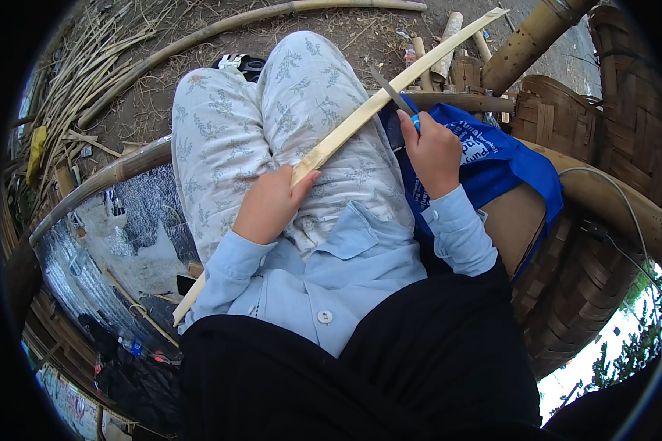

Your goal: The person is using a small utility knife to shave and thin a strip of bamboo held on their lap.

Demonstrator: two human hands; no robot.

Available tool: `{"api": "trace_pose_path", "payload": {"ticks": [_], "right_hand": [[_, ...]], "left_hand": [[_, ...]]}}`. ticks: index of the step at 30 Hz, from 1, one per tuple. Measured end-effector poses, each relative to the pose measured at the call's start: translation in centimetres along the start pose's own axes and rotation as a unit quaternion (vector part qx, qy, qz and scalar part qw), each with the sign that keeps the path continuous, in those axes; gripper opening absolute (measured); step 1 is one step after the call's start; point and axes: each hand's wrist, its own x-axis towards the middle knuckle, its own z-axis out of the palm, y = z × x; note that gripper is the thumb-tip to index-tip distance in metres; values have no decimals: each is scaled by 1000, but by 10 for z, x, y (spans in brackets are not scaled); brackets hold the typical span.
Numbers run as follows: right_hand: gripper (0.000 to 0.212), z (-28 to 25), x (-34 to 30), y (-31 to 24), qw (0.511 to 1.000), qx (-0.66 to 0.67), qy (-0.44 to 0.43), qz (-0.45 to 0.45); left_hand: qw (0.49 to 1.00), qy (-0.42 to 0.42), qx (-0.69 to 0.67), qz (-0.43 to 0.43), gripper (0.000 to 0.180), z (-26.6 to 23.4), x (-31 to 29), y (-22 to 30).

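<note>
A long, pale bamboo strip point(371, 109) slants across my lap, from low left beside my sleeve to the upper right beyond my knees. My left hand point(273, 204) is wrapped round it near its middle, over my thighs. In my right hand point(431, 152) is a knife point(395, 94) with a blue handle, the fingers closed on the grip. Its blade points up and to the left and lies across the strip; whether it touches the wood I cannot tell. The strip's lower part is partly hidden by my left hand and sleeve.
Beside my right thigh lies a blue bag point(485, 158) with brown cardboard point(513, 224). Woven bamboo panels point(566, 309) and a thick bamboo pole point(526, 48) stand at right. Silver foil sheeting point(136, 220) lies at left. Several thin bamboo sticks point(88, 66) litter the ground at far left.
</note>
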Motion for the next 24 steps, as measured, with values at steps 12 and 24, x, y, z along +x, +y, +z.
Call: {"api": "trace_pose_path", "payload": {"ticks": [12, 24], "right_hand": [[38, -14, -6, -32, 997, 7, -57, -56], [40, 3, -5, -16, 993, 20, -42, -107]], "left_hand": [[995, 49, 92, 2, 51, 7, -2, 7], [998, 21, 66, -3, 51, 5, -4, -1]]}}
